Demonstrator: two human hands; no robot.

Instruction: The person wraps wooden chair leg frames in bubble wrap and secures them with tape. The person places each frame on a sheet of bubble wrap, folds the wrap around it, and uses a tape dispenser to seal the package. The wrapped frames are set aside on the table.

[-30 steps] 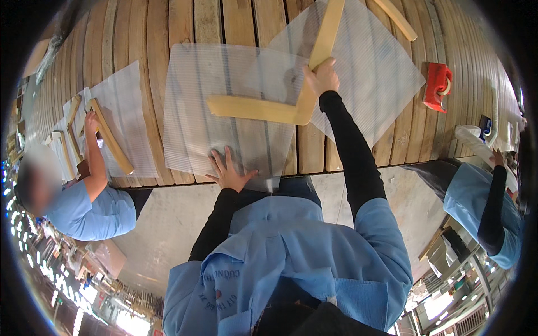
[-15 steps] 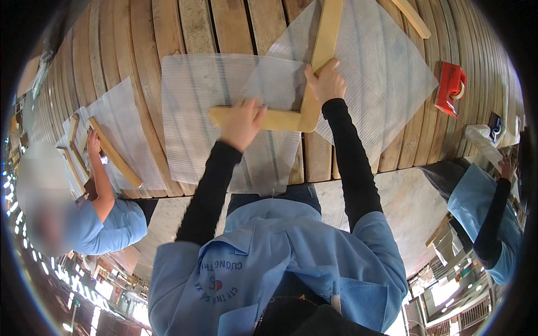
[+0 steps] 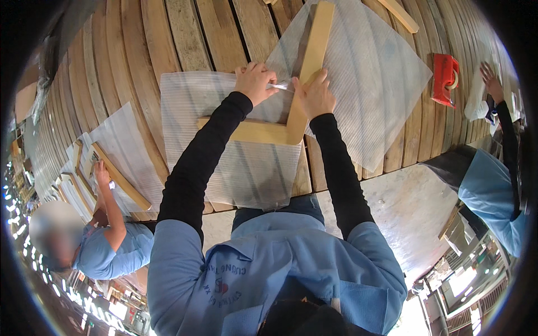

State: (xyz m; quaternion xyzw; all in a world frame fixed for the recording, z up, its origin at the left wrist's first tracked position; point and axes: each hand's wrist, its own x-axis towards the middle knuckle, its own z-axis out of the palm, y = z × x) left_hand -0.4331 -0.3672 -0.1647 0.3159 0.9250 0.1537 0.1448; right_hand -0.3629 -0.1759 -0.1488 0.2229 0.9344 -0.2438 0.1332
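An L-shaped pale wooden piece (image 3: pixel 311 59) lies in front of me, its long arm pointing away and its short arm to the left. Two translucent ribbed wrapping sheets (image 3: pixel 246 173) are spread beneath it, overlapping. My left hand (image 3: pixel 255 83) is closed in a pinch on the far edge of the left sheet, lifting a white fold of it inside the angle of the wood. My right hand (image 3: pixel 315 95) grips the long arm, thumb on its left side and fingers over its right. My left forearm covers part of the short arm's end.
A red tape dispenser (image 3: pixel 444 80) stands to the right on the slatted wooden table (image 3: pixel 218 33). Another wooden bar (image 3: pixel 400 14) lies at the far right. To the left, a co-worker handles similar wooden pieces (image 3: pixel 120 176) on a sheet; another co-worker's hand (image 3: pixel 492 83) reaches in at the right.
My left hand has left the short wooden arm and moved up and right, taking hold of the sheet's edge. My right hand has shifted slightly left and down with the wooden piece.
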